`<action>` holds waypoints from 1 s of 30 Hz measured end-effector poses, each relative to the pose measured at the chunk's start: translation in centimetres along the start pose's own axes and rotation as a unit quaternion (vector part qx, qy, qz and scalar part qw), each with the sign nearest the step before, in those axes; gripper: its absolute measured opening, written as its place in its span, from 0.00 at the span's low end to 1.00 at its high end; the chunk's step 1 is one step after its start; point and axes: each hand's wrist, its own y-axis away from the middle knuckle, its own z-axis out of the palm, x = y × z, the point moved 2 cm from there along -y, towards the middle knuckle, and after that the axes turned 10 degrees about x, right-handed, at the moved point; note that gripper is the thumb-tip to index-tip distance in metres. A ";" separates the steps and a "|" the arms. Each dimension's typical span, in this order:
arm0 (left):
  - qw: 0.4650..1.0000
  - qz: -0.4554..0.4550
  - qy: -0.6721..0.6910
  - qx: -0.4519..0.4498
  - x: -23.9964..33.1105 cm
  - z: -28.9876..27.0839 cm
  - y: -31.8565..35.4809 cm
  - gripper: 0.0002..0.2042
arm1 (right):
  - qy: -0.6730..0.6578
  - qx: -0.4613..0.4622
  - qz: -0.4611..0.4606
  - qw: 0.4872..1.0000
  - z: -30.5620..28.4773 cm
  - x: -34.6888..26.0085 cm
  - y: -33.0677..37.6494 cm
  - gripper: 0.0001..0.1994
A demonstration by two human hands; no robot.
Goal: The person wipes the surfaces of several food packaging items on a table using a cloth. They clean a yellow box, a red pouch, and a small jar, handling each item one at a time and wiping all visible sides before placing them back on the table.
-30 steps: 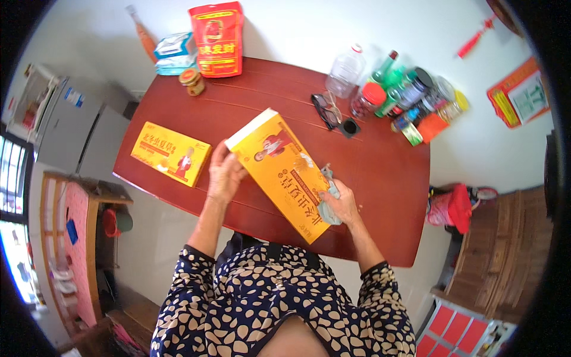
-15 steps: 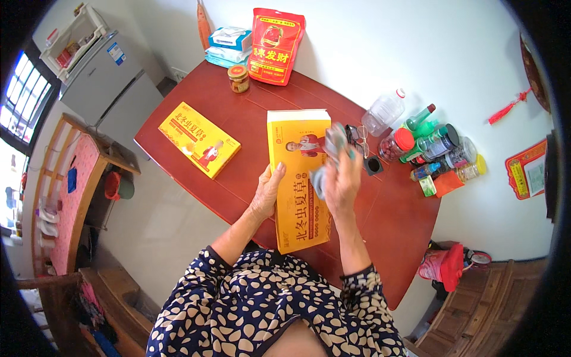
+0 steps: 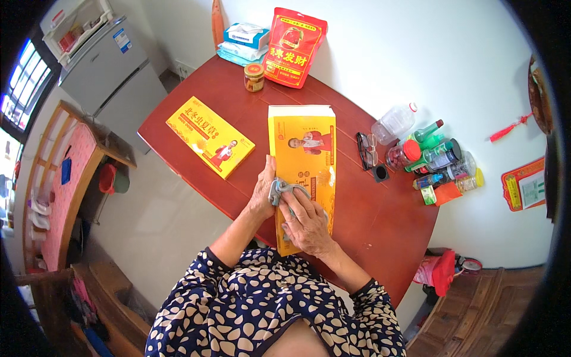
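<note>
A long yellow box (image 3: pixel 306 169) with a printed person in red lies near the table's front edge, its white far side turned up. Along its left edge my left hand (image 3: pixel 262 193) grips and steadies it. My right hand (image 3: pixel 307 225) holds a grey cloth (image 3: pixel 284 189) flat against the box's front face, fingers over the cloth and pointing toward my left hand. Part of the cloth and of the box's print is hidden under that hand. A flatter yellow box (image 3: pixel 210 137) of similar design lies to the left.
On the reddish-brown table (image 3: pixel 369 223) stand a small jar (image 3: pixel 254 78), a red pouch (image 3: pixel 294 49) and wipes packs (image 3: pixel 242 44) at the back. To the right are glasses (image 3: pixel 367 150), a clear plastic jug (image 3: pixel 394 122), a red-lidded jar (image 3: pixel 402 154) and several bottles.
My right hand has come down from above the box's right edge, bringing the cloth onto its face and leftward. The view has shifted slightly. My left hand stays on the box's left edge.
</note>
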 end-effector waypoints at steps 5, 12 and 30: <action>0.999 0.020 -0.003 -0.036 0.9 -0.1 0.5 0.29 | 0.061 0.088 0.055 0.993 1.0 2.3 -5.6 0.29; 0.990 0.089 0.005 -0.106 2.2 -1.4 -0.1 0.20 | 0.067 0.263 0.194 0.943 2.7 7.4 -11.1 0.19; 0.966 0.125 -0.152 -0.167 4.8 -1.8 -0.5 0.32 | -0.028 0.305 0.118 0.945 3.2 3.4 -14.6 0.21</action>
